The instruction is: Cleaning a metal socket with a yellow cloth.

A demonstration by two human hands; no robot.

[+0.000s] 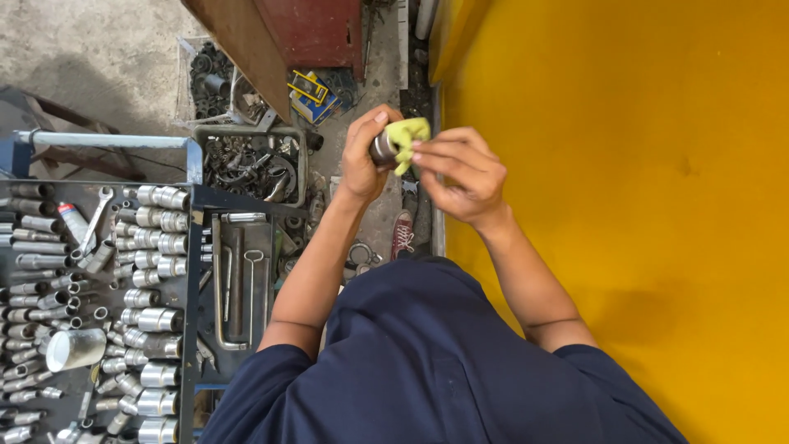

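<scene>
My left hand [362, 156] is closed around a short dark metal cylinder [382, 149], held in front of me above the floor. My right hand [460, 174] presses a yellow-green cloth [408, 138] against the end of that cylinder with its fingertips. Both forearms reach forward from my dark blue shirt [427, 362]. Most of the cylinder is hidden by fingers and cloth.
A tool cart tray [194, 271] at left holds several chrome sockets [156, 321], wrenches and long bars. A crate of metal parts [251, 164] sits beyond it. A large yellow surface [625, 205] fills the right side. A shoe [402, 234] rests on the floor.
</scene>
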